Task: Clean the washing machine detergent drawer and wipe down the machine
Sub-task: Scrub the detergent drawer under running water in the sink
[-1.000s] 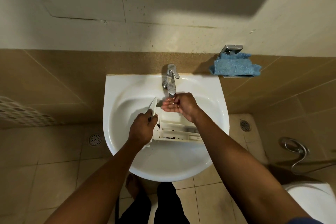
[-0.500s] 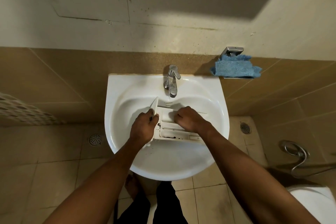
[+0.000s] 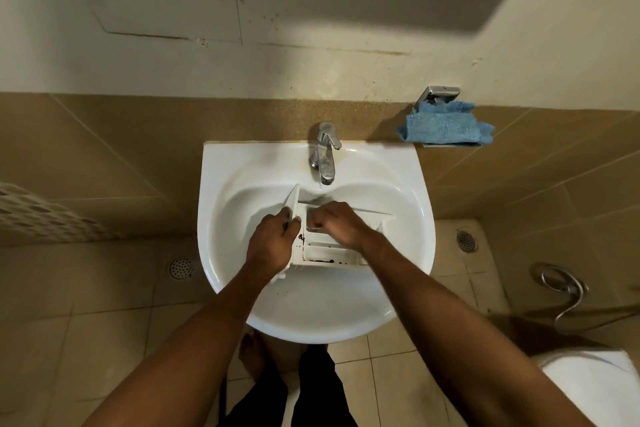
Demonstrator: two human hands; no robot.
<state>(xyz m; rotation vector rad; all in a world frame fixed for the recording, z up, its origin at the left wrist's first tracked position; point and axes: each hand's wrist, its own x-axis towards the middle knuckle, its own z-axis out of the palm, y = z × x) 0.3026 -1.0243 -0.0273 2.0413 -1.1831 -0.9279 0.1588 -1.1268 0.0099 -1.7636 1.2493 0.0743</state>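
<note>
The right hand (image 3: 341, 224) has dropped from the tap (image 3: 325, 152) into the detergent drawer (image 3: 325, 255) lying in the sink (image 3: 415, 253) at the tap's 6 o'clock, fingers curled, any hold hidden; the left hand (image 3: 273, 244) grips its 9 o'clock end.

A second ago the right hand (image 3: 341, 225) was cupped palm-up beneath the spout of the chrome mixer tap (image 3: 325, 152), held above the far end of the white plastic detergent drawer (image 3: 327, 255). Half a second ago it had turned knuckles-up and dropped onto the drawer, apart from the grip of the left hand (image 3: 273, 243) on the front panel. Now it has slid leftward, and its curled fingers (image 3: 317, 218) dip into the compartment just beside that grip. Whether they pinch anything there is hidden. The stretch of compartment that showed bare between the two hands is now largely covered by those fingers.
</note>
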